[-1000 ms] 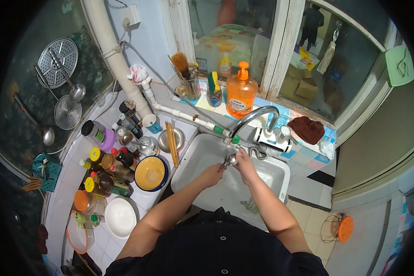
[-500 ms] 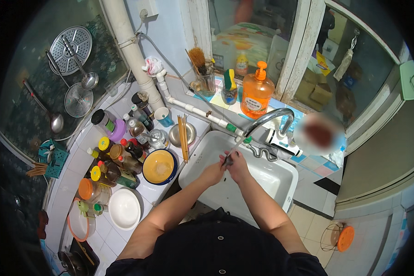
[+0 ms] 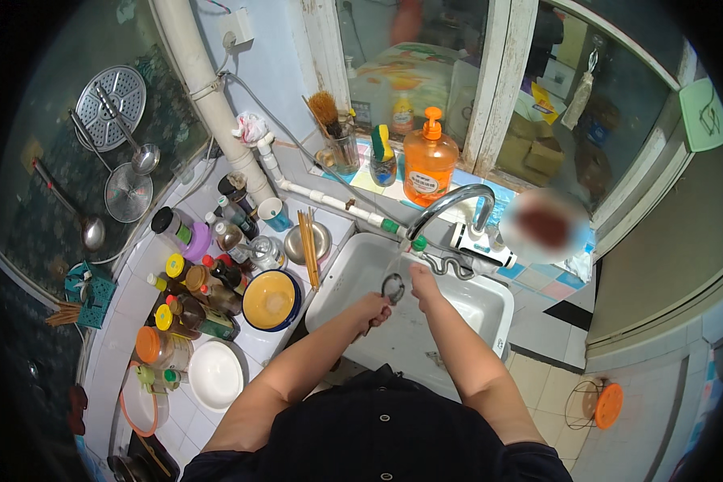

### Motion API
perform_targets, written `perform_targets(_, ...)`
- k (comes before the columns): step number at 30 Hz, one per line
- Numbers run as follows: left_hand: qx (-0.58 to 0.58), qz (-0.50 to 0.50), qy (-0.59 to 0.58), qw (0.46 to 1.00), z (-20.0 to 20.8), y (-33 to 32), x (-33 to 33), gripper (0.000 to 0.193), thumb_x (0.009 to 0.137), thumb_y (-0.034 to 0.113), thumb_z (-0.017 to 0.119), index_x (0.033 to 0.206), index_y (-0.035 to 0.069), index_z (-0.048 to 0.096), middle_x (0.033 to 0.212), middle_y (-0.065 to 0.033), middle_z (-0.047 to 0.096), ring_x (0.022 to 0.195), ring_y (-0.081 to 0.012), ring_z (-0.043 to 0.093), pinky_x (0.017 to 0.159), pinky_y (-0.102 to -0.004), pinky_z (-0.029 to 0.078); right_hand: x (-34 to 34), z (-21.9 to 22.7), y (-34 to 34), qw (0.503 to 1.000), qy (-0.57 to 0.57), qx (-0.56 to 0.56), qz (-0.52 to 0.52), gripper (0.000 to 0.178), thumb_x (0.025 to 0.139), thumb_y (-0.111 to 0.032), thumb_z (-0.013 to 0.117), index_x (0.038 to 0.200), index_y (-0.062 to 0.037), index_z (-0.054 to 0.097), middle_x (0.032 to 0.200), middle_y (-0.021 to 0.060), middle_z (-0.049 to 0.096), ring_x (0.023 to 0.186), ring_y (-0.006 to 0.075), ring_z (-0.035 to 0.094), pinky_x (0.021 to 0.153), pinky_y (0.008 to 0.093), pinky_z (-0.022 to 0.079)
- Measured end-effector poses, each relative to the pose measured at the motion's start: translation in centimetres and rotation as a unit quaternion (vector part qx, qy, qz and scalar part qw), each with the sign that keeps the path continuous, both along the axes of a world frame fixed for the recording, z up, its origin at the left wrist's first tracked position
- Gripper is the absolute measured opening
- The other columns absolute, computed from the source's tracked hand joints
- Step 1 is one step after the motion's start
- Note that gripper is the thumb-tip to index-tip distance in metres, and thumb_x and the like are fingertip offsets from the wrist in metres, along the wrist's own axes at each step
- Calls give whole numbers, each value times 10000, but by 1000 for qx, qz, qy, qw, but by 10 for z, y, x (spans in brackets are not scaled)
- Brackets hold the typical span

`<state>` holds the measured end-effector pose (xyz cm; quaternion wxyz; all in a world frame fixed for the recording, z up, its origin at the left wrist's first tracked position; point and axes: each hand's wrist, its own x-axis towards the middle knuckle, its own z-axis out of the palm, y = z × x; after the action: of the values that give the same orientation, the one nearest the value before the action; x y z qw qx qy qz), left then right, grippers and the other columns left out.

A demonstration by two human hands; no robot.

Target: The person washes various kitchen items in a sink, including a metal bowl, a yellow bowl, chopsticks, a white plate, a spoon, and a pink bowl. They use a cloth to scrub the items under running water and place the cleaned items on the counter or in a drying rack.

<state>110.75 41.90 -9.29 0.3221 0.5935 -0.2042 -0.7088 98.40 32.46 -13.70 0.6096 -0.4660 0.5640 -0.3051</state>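
Observation:
Over the white sink (image 3: pixel 490 309), my left hand (image 3: pixel 371 310) is closed around a small dark tool with an oval loop (image 3: pixel 392 287) at its upper end. Its other end pokes out below my fist; I cannot tell its exact kind. My right hand (image 3: pixel 423 283) is a little to the right, apart from the tool, just below the curved metal faucet (image 3: pixel 450 202). Its fingers look curled together, and what they may hold is hidden. Faint water falls from the spout beside it. Small dark bits lie in the basin.
Left of the sink stand a yellow-lined bowl (image 3: pixel 271 300), a white bowl (image 3: pixel 216 376), chopsticks (image 3: pixel 308 251) on a metal dish (image 3: pixel 320 238), and several bottles and jars. Behind the faucet are an orange soap bottle (image 3: pixel 430 165) and a sponge (image 3: pixel 382 143) in a glass.
My hands were together under the spout and have parted. The left moved down and toward me with the tool; the right stayed near the faucet. The view has shifted slightly.

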Motion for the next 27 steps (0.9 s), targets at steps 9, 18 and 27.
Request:
perform_targets(9,-57,118,198,971,-1,-22,12,108,886,114,447,847,31,505,664,-22,512,509,-79,437,448,-198,402,6,45,32,958,-186,149,156,237,880,-202,473,1106,-132,478,862,-3,539,791,128,513,752,317,436)
perform_targets(18,-5,256,163,953,8,-38,5,120,895,134,448,816,52,485,628,-12,487,488,-73,432,392,-175,364,-72,64,9,928,199,-297,102,383,814,-145,541,1169,-25,464,1103,145,534,1013,331,500,871,374,393)
perform_targets(27,17,199,167,965,-16,-19,-2,163,912,217,428,789,115,395,556,30,340,422,-59,288,359,-196,245,-180,134,-49,782,504,-366,23,218,789,-76,503,996,-13,487,982,176,545,947,323,537,780,406,443)
